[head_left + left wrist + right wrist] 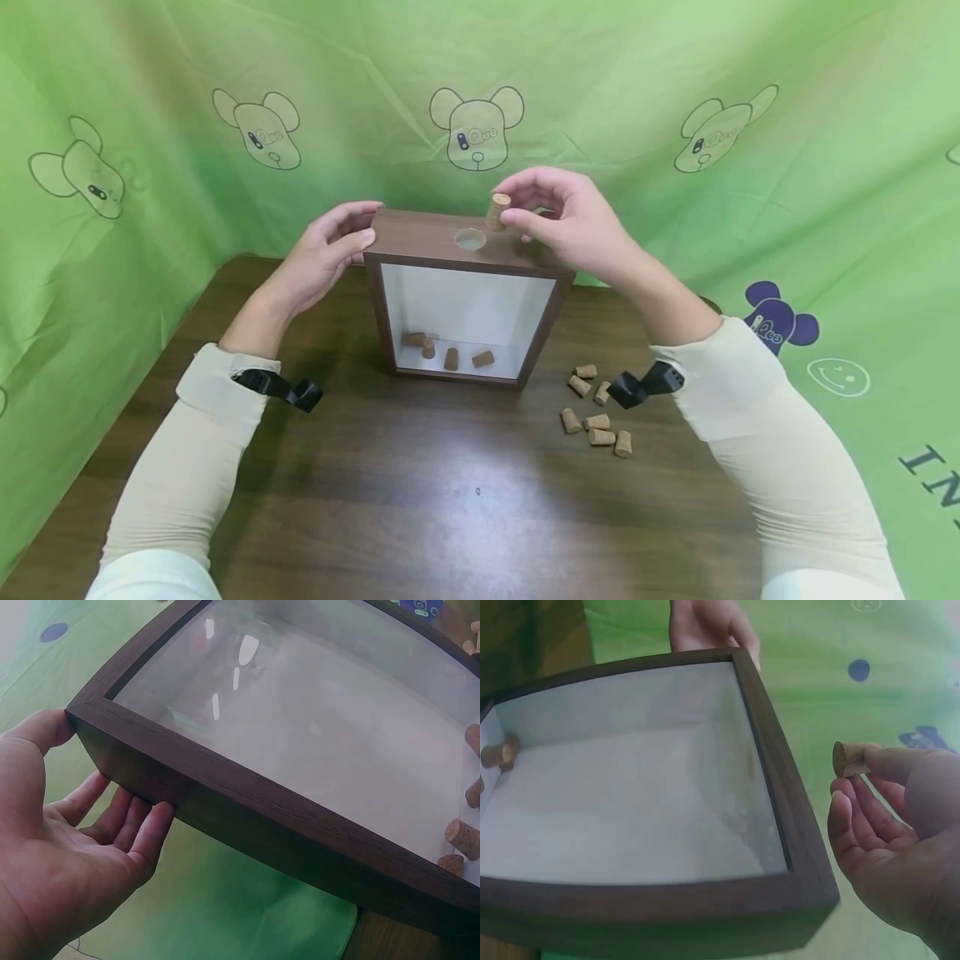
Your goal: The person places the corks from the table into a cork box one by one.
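A brown wooden shadow box [465, 218] with a clear front stands upright on the table, a round hole [470, 239] in its top. My left hand [324, 250] grips its upper left corner; in the left wrist view the thumb touches the corner and the fingertips [154, 825] lie along the side. Just right of the hole and above the top, my right hand [573, 218] pinches a cork [498, 212] between thumb and fingers. The right wrist view shows this cork [849, 759] apart from the frame. Several corks [451, 359] lie on the white floor inside the box.
Several loose corks [597, 422] are scattered on the dark wooden table [420, 483], right of the box and below my right forearm. A green cloth [360, 108] with cartoon heads hangs behind and at both sides. Black wrist cameras [648, 385] stick out from both sleeves.
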Tool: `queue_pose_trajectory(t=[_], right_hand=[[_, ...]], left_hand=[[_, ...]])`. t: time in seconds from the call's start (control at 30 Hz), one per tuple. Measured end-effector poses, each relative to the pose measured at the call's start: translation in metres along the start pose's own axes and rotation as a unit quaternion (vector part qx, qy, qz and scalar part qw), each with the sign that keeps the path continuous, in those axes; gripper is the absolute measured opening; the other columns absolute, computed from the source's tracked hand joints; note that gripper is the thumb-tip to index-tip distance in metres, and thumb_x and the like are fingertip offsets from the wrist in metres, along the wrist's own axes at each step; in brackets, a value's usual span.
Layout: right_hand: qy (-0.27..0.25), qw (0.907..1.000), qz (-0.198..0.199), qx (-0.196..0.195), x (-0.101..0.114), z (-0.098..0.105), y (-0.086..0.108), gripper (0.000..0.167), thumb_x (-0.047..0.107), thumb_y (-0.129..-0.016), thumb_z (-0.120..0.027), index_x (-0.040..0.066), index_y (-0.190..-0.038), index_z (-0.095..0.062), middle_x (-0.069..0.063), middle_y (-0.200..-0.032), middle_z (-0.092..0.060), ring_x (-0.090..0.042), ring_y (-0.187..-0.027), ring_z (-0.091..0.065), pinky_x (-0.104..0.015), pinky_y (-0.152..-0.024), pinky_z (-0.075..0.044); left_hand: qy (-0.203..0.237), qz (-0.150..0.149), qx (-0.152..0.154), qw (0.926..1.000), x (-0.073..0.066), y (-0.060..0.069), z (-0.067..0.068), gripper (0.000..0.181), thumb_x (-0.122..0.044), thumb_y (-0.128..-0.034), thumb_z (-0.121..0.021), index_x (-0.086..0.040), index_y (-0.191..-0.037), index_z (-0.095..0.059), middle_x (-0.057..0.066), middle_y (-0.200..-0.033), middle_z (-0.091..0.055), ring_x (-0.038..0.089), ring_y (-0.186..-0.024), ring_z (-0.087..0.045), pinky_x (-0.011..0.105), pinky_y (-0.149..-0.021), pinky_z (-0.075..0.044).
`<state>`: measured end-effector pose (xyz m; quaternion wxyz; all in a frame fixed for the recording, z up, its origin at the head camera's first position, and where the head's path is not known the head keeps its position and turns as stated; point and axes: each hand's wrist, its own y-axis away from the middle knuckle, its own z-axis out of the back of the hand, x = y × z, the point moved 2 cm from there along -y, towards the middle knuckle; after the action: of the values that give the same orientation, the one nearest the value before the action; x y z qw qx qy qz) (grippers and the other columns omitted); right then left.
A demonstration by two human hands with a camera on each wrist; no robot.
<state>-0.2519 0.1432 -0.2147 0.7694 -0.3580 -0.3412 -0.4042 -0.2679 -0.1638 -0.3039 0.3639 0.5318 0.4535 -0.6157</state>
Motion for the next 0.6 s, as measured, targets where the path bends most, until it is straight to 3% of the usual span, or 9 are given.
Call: queue_pose_trajectory(t=[0.13,0.3,0.6], right_hand=[[0.013,0.9999,-0.001,0.011,0.000,-0.010,-0.010,0.025,0.007,-0.096,-0.070,0.003,-0.120,-0.068,-0.009,-0.106,-0.070,-0.019,-0.096,-0.066,-0.027,-0.082,-0.051],[0.028,0.9993,-0.003,0.024,-0.002,-0.019,-0.016,0.024,0.009,-0.096,-0.070,0.004,-0.119,-0.068,-0.009,-0.106,-0.070,-0.019,-0.094,-0.065,-0.026,-0.074,-0.052],[0.052,0.9984,-0.004,0.022,-0.004,-0.023,-0.016,0.027,0.010,-0.097,-0.069,0.004,-0.122,-0.068,-0.009,-0.107,-0.069,-0.016,-0.099,-0.062,-0.027,-0.084,-0.051]], left_hand=[[-0.005,-0.001,0.001,1.0000,0.000,-0.001,0.001,0.051,-0.011,-0.1034,-0.053,-0.001,-0.152,-0.040,0.014,-0.150,-0.039,0.019,-0.125,-0.042,0.026,-0.093,-0.042],[-0.008,0.003,0.001,1.0000,0.002,-0.002,0.001,0.051,-0.010,-0.1035,-0.052,-0.001,-0.152,-0.040,0.013,-0.148,-0.041,0.018,-0.123,-0.043,0.028,-0.094,-0.042],[-0.007,0.001,0.003,1.0000,0.003,-0.002,0.001,0.051,-0.010,-0.1034,-0.052,0.000,-0.152,-0.039,0.012,-0.147,-0.041,0.018,-0.123,-0.043,0.033,-0.097,-0.040]])
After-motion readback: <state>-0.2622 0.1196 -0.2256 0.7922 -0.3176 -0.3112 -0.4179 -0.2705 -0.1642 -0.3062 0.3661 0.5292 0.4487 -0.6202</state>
